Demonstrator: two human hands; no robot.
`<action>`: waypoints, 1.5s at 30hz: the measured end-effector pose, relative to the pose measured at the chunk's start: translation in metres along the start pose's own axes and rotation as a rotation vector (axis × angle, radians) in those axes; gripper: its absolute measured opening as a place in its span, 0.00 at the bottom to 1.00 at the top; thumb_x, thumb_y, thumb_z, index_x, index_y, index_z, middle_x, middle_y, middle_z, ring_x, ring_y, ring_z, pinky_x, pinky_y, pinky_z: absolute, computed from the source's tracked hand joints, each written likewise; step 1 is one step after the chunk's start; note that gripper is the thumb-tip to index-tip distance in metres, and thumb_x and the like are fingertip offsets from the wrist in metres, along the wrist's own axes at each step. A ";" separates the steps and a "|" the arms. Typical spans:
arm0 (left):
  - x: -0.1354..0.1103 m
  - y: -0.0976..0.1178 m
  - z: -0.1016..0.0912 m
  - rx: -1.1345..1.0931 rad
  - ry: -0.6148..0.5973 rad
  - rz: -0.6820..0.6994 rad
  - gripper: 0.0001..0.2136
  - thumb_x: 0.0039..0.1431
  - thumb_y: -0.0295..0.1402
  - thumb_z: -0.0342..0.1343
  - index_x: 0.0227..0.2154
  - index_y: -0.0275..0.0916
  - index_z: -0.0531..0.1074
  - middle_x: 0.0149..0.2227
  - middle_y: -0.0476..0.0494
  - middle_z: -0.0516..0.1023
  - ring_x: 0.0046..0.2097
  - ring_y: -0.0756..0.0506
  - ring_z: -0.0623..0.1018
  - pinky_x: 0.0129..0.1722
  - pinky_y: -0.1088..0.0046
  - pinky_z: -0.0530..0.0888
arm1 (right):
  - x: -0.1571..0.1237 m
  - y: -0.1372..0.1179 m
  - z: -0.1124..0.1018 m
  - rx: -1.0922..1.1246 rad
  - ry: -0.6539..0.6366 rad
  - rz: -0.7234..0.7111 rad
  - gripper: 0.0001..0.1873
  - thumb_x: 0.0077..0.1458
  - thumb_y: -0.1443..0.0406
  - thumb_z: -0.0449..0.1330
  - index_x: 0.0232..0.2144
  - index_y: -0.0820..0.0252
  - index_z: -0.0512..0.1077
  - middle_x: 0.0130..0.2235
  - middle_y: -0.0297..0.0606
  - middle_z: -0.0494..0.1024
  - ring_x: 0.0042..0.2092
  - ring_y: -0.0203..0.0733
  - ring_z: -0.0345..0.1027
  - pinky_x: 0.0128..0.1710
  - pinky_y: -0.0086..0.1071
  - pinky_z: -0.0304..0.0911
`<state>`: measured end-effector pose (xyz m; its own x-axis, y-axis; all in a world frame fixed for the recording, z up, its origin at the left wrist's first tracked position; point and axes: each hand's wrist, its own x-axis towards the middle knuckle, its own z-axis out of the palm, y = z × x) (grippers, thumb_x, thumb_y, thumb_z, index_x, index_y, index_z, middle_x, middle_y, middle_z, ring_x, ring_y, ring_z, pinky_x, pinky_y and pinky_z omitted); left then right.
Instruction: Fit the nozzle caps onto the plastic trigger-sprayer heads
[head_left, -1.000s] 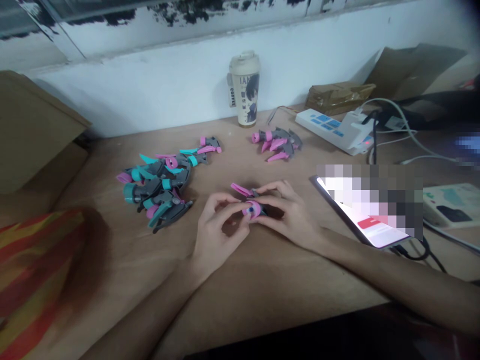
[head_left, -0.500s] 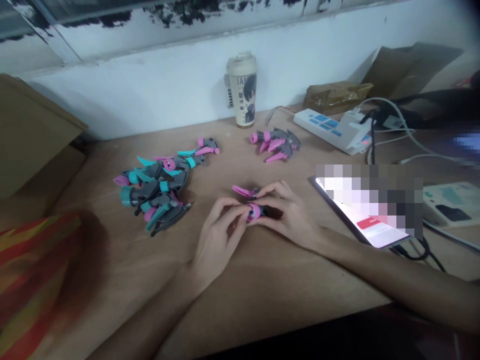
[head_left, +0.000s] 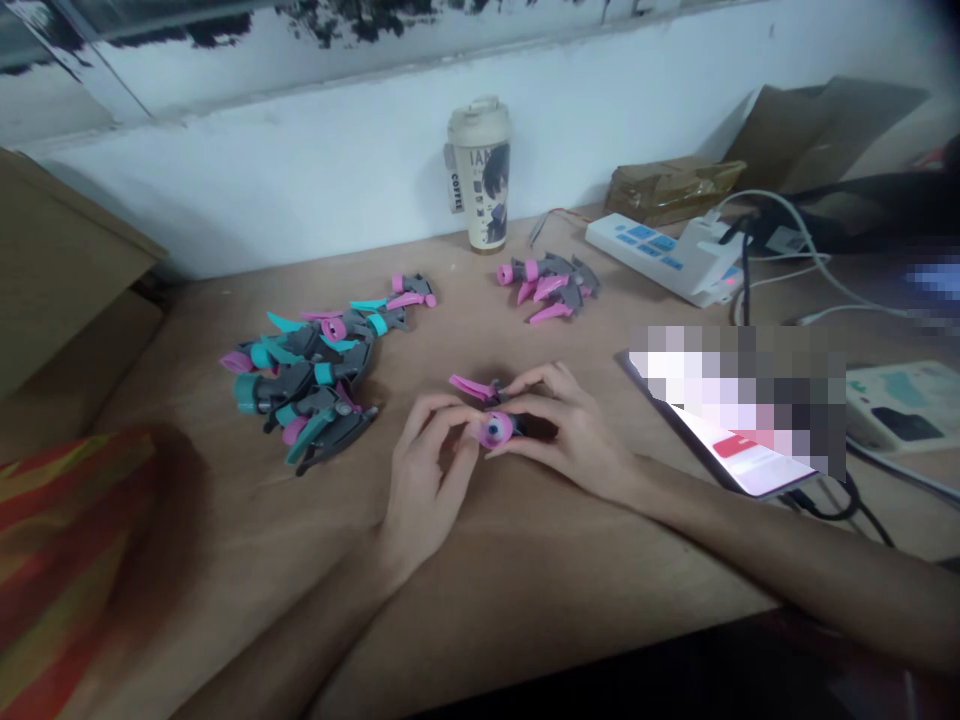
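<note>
Between my hands is a trigger spray head with a pink screw collar (head_left: 496, 431), its open end facing me. The pink trigger (head_left: 470, 387) sticks out to the upper left, and the dark grey body is mostly covered by fingers. My right hand (head_left: 574, 425) grips the body from the right. At the collar's left edge, my left hand (head_left: 433, 460) pinches the rim between thumb and fingertips. Left of my hands lies a pile of grey spray heads (head_left: 307, 380) with teal and pink parts. Farther back rests a smaller group of pink-and-grey spray heads (head_left: 551, 283).
A tumbler (head_left: 481, 180) stands by the wall. On the right are a lit phone (head_left: 757, 465), a power strip (head_left: 660, 250) with cables, and a wrapped brown package (head_left: 667, 188). Cardboard (head_left: 67, 280) and a red-yellow striped cloth (head_left: 75, 540) occupy the left side.
The spray head has shifted slightly left, and its collar opening shows more fully. My left fingertips have drawn back from over the opening to the collar's left edge.
</note>
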<state>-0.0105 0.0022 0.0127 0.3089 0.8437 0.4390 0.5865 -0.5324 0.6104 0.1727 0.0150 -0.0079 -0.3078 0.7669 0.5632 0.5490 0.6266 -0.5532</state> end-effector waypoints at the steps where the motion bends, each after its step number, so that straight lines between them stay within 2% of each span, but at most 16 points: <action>1: 0.000 0.000 0.000 -0.004 -0.003 0.000 0.05 0.61 0.27 0.50 0.36 0.40 0.71 0.39 0.47 0.68 0.41 0.49 0.71 0.40 0.73 0.70 | 0.000 0.000 0.000 -0.002 -0.005 0.001 0.14 0.51 0.57 0.61 0.39 0.57 0.74 0.42 0.41 0.70 0.46 0.45 0.63 0.46 0.41 0.63; 8: 0.003 0.002 0.000 -0.090 -0.051 0.005 0.02 0.58 0.27 0.53 0.32 0.39 0.69 0.38 0.46 0.66 0.40 0.49 0.71 0.35 0.75 0.73 | -0.001 0.003 0.000 -0.008 -0.047 -0.019 0.13 0.52 0.59 0.61 0.39 0.58 0.74 0.44 0.42 0.70 0.47 0.46 0.62 0.47 0.43 0.62; 12: 0.010 0.000 -0.007 -0.010 -0.137 0.053 0.02 0.58 0.27 0.54 0.31 0.39 0.70 0.37 0.46 0.68 0.41 0.48 0.72 0.39 0.73 0.72 | -0.003 0.005 0.001 -0.017 -0.046 -0.029 0.13 0.52 0.58 0.60 0.40 0.56 0.74 0.45 0.42 0.69 0.48 0.46 0.61 0.48 0.43 0.61; 16: 0.016 -0.005 -0.016 0.099 -0.238 0.141 0.02 0.59 0.30 0.53 0.34 0.40 0.71 0.39 0.47 0.70 0.42 0.48 0.72 0.44 0.70 0.70 | -0.003 0.006 0.002 -0.031 -0.048 -0.036 0.13 0.51 0.58 0.61 0.38 0.58 0.75 0.45 0.42 0.70 0.48 0.45 0.61 0.48 0.42 0.60; 19: 0.017 -0.007 -0.019 0.166 -0.254 0.208 0.03 0.60 0.30 0.53 0.35 0.40 0.71 0.40 0.47 0.70 0.44 0.48 0.71 0.45 0.70 0.69 | -0.003 0.006 0.002 -0.045 -0.060 -0.043 0.14 0.51 0.59 0.62 0.39 0.59 0.75 0.45 0.43 0.70 0.48 0.45 0.61 0.48 0.41 0.60; 24: 0.014 -0.012 -0.015 0.285 -0.184 0.303 0.04 0.60 0.28 0.53 0.35 0.40 0.72 0.39 0.46 0.71 0.43 0.47 0.72 0.42 0.70 0.70 | -0.003 0.007 0.003 -0.051 -0.051 -0.051 0.15 0.51 0.58 0.62 0.40 0.59 0.75 0.44 0.43 0.70 0.48 0.45 0.61 0.47 0.41 0.60; 28: 0.010 -0.018 -0.010 0.282 -0.089 0.358 0.05 0.59 0.26 0.53 0.34 0.40 0.73 0.36 0.46 0.71 0.39 0.48 0.72 0.37 0.72 0.71 | -0.002 0.007 0.004 -0.049 -0.049 -0.043 0.15 0.51 0.57 0.62 0.39 0.58 0.75 0.44 0.42 0.70 0.47 0.45 0.61 0.48 0.42 0.60; 31: 0.008 -0.018 -0.007 0.253 -0.001 0.360 0.04 0.58 0.25 0.54 0.33 0.39 0.72 0.34 0.47 0.70 0.36 0.49 0.72 0.34 0.73 0.71 | -0.001 0.005 0.003 -0.028 -0.028 -0.004 0.16 0.48 0.57 0.63 0.39 0.58 0.75 0.43 0.42 0.70 0.47 0.44 0.62 0.48 0.41 0.60; 36: 0.005 -0.010 -0.010 0.235 0.141 0.323 0.06 0.56 0.23 0.56 0.35 0.40 0.73 0.34 0.47 0.70 0.36 0.49 0.72 0.36 0.71 0.72 | 0.002 0.003 -0.002 0.071 0.043 0.108 0.16 0.47 0.57 0.64 0.37 0.59 0.75 0.39 0.40 0.71 0.44 0.42 0.64 0.45 0.38 0.62; 40: 0.003 -0.006 -0.012 0.221 0.245 0.380 0.11 0.52 0.21 0.60 0.37 0.43 0.73 0.34 0.49 0.69 0.35 0.50 0.72 0.33 0.72 0.71 | 0.003 0.000 -0.004 0.172 0.045 0.149 0.16 0.47 0.58 0.64 0.38 0.59 0.74 0.38 0.38 0.71 0.42 0.40 0.66 0.42 0.35 0.64; 42: 0.003 -0.005 -0.012 0.240 0.257 0.413 0.12 0.50 0.21 0.61 0.37 0.42 0.73 0.34 0.49 0.69 0.35 0.49 0.72 0.32 0.72 0.71 | 0.002 -0.002 -0.004 0.209 0.023 0.133 0.16 0.48 0.58 0.64 0.39 0.58 0.74 0.39 0.38 0.71 0.42 0.40 0.66 0.42 0.34 0.64; 45: 0.003 -0.006 -0.012 0.295 0.206 0.429 0.12 0.52 0.22 0.60 0.38 0.42 0.73 0.34 0.48 0.70 0.35 0.49 0.71 0.32 0.71 0.71 | 0.002 -0.004 -0.003 0.243 0.005 0.124 0.16 0.48 0.58 0.64 0.39 0.58 0.74 0.39 0.37 0.71 0.42 0.39 0.66 0.43 0.34 0.64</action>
<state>-0.0219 0.0073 0.0186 0.4307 0.5092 0.7452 0.6341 -0.7582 0.1516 0.1721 0.0131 -0.0028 -0.2453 0.8398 0.4844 0.3793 0.5430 -0.7492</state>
